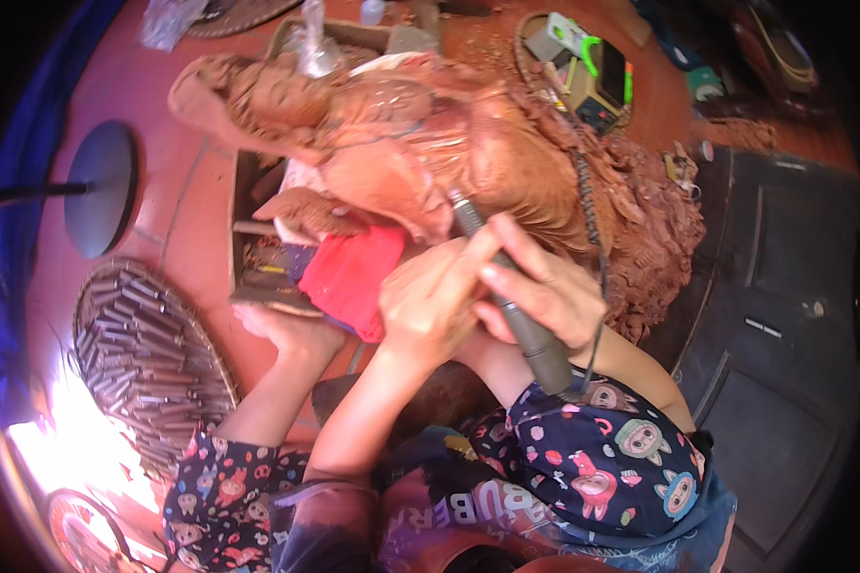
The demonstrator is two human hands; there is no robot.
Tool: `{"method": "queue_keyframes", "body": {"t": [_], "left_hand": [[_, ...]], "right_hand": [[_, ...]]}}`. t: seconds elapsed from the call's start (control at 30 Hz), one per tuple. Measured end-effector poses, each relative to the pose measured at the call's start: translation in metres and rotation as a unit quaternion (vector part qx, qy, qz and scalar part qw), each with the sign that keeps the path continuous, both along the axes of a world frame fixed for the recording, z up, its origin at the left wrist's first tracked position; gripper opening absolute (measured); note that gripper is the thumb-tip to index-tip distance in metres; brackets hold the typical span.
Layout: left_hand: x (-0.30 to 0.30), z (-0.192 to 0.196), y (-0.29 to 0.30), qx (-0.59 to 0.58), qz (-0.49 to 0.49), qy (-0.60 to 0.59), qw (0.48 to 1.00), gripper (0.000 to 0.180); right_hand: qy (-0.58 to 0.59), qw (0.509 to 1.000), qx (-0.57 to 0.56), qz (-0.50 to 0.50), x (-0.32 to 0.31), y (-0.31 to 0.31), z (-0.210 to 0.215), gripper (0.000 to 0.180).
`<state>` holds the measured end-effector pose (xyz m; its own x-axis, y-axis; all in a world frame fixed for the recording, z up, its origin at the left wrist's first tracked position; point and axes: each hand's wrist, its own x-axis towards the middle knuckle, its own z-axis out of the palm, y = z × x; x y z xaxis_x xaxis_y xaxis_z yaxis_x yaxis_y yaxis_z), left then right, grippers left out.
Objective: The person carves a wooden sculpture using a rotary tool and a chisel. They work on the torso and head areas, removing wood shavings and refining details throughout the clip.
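Red workshop floor (177, 191), dusted. Item: wood carving (506, 162), before you, propped over red cloth (354, 277). Your right hand (545, 291) closed around rotary tool (511, 306); left hand (430, 301) steadies it, fingers curled. Risk: bit skids, gouges carving; coiled cord (588, 205) snags.

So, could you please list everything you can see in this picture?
Wood carving: one, reddish-brown, centre.
Rotary tool: one, grey, tip on the carving.
Cloth: one, red, under the carving.
Round tray of chisels: one, metal grey, lower left.
Round disc on a rod: one, dark, left.
Power unit: one, grey and green, top right.
Dark panel: one, black, right.
Left hand: steadies the tool.
Right hand: grip closed on the tool.
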<state>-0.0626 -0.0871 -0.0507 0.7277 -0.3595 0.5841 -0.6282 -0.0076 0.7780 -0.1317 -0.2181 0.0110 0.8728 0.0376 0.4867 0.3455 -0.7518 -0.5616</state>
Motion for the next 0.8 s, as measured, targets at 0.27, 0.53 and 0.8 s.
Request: {"method": "queue_keyframes", "body": {"t": [0.27, 0.53, 0.8], "left_hand": [[0.009, 0.033, 0.006, 0.043, -0.004, -0.110, 0.993, 0.041], [0.054, 0.069, 0.016, 0.134, 0.085, -0.197, 0.968, 0.034], [0.073, 0.103, 0.040, 0.209, 0.196, -0.206, 0.936, 0.032]], "right_hand": [[-0.028, 0.990, 0.028, 0.133, 0.000, -0.028, 0.020, 0.051], [0.300, 0.932, 0.121, 0.162, -0.027, -0.043, 0.061, 0.056], [0.205, 0.956, -0.119, -0.172, 0.038, -0.250, 0.059, 0.018]]}}
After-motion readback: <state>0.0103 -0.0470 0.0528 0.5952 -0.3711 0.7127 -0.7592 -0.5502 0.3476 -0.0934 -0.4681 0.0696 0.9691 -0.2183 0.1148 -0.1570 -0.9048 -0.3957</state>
